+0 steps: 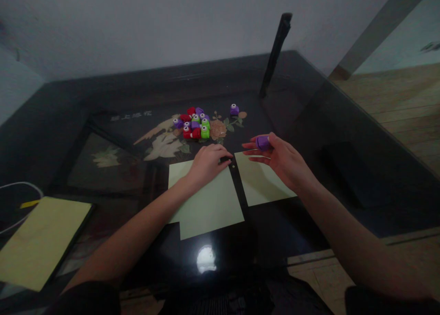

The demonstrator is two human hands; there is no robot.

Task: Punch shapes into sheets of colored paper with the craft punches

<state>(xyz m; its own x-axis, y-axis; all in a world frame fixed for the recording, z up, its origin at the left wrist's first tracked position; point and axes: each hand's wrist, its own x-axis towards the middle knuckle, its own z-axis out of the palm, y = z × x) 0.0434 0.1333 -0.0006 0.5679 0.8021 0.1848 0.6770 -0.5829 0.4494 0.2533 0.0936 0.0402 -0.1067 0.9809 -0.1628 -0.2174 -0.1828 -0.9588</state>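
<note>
My right hand (283,161) holds a purple craft punch (263,143) between thumb and fingers, raised over the smaller pale sheet of paper (264,186). The other fingers stretch out to the left beneath the punch. Over the top right corner of the larger pale sheet (211,209) lies my left hand (211,163). Its fingers curl and the thumb and index tips come close together; what is between them, if anything, is hidden. A tiny pale scrap (233,166) sits on the dark tabletop between the sheets.
Several red, green and purple punches (195,124) cluster beyond my left hand. One purple punch (234,109) stands apart to their right. A dark upright post (275,56) rises at the back. At left lie a yellowish pad (44,239) and a white cable (25,183).
</note>
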